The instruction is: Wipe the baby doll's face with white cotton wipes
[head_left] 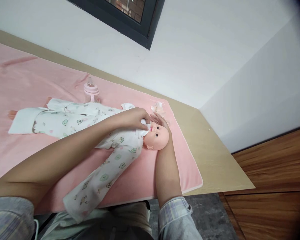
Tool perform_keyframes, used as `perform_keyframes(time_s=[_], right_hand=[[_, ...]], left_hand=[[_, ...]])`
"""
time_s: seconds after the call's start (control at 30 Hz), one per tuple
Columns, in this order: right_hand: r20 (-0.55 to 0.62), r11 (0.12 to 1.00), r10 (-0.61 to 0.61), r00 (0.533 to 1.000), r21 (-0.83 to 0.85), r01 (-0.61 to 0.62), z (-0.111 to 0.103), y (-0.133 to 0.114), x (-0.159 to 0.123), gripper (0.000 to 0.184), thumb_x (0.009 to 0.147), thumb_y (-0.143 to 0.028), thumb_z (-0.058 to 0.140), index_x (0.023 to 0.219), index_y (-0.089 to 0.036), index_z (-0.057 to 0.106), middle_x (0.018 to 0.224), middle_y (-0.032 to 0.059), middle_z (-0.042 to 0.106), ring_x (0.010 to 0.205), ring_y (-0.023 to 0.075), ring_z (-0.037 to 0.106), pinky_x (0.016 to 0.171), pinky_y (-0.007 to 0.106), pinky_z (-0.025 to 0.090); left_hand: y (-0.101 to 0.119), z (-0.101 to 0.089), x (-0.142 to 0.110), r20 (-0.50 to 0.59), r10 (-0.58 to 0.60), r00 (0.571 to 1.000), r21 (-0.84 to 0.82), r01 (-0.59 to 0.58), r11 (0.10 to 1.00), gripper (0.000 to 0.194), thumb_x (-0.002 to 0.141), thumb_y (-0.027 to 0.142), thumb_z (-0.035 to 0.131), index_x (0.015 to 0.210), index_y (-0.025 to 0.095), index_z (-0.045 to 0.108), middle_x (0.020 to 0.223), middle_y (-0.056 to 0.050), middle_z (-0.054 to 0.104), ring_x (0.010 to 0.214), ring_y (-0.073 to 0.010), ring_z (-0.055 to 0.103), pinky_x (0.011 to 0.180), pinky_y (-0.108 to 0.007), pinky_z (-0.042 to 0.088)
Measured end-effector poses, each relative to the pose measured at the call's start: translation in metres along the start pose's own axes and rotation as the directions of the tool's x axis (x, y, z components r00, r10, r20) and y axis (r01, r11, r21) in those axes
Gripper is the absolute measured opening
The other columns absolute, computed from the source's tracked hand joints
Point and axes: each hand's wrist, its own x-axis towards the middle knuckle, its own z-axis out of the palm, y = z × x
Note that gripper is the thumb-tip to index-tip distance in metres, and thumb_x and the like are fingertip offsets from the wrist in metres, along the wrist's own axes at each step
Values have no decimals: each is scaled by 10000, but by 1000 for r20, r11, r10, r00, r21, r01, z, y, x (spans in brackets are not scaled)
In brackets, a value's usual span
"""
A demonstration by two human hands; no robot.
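A baby doll (157, 137) lies on its back with its bald head to the right. It wears a white printed outfit (72, 116), one long sleeve (97, 183) hanging over the near table edge. My left hand (139, 118) is closed at its chin, pinching a bit of white cloth (145, 124). Whether this cloth is the collar or a separate piece, I cannot tell. My right hand (161, 119) lies at the far side of the head, fingers stretched out. The wrist and forearm run along the crown; the head partly hides the hand.
A pink blanket (187, 173) covers much of the wooden table (212, 160). A pink-lidded baby bottle (91, 89) stands beyond the doll's legs. Clear crumpled wrapping (158, 108) lies just past my right hand. A white wall and dark window frame rise behind.
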Motion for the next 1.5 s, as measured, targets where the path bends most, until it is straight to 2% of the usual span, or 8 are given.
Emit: perform_keyframes(time_s=[0.2, 0.47, 0.83, 1.13, 1.37, 1.5], right_hand=[[1, 1000, 9, 1000, -1, -9, 3, -1, 0, 362, 857, -472, 682, 1163, -278, 668, 1302, 34, 710, 1341, 247, 600, 1215, 487, 437], [-2, 1000, -26, 1000, -10, 26, 10, -3, -6, 371, 855, -468, 676, 1182, -294, 651, 1301, 23, 706, 1351, 241, 590, 1197, 476, 458], [44, 999, -52, 998, 3, 52, 1, 3, 2, 322, 847, -433, 673, 1132, -284, 662, 1310, 14, 706, 1284, 225, 639, 1203, 461, 435], [51, 995, -96, 994, -8, 96, 2, 3, -4, 319, 859, -442, 670, 1138, -289, 659, 1308, 9, 708, 1283, 220, 642, 1207, 438, 435], [57, 999, -31, 998, -12, 32, -2, 2, 2, 329, 868, -452, 646, 1158, -297, 660, 1308, 1, 708, 1312, 226, 620, 1195, 463, 444], [56, 997, -70, 996, -20, 71, -3, 3, 2, 298, 870, -434, 647, 1133, -300, 681, 1286, -11, 716, 1301, 204, 628, 1210, 425, 425]], left_hand=[[-2, 1, -1, -38, 10, 999, 24, -9, 1000, 150, 753, 280, 616, 802, 197, 732, 677, -6, 660, 629, -190, 582, 574, -283, 325], [0, 0, -4, -37, 18, 999, 24, -17, 1000, 164, 772, 251, 588, 843, 186, 720, 719, -13, 684, 635, -193, 605, 560, -292, 334], [-5, 4, -2, -94, 19, 995, 103, -9, 995, 276, 816, 283, 597, 993, 172, 777, 980, -72, 762, 869, -244, 680, 674, -277, 413], [-4, 6, 0, -119, 12, 993, 79, -3, 997, 250, 839, 259, 611, 977, 156, 792, 999, -74, 776, 920, -251, 697, 727, -291, 446], [-3, 9, 2, -141, -22, 990, 94, 35, 995, 252, 834, 233, 618, 1010, 165, 785, 1073, -57, 775, 989, -247, 698, 795, -286, 475], [-3, 10, 3, -150, -14, 989, 94, 28, 995, 268, 848, 217, 605, 1038, 156, 783, 1085, -65, 771, 1007, -249, 691, 826, -294, 479]])
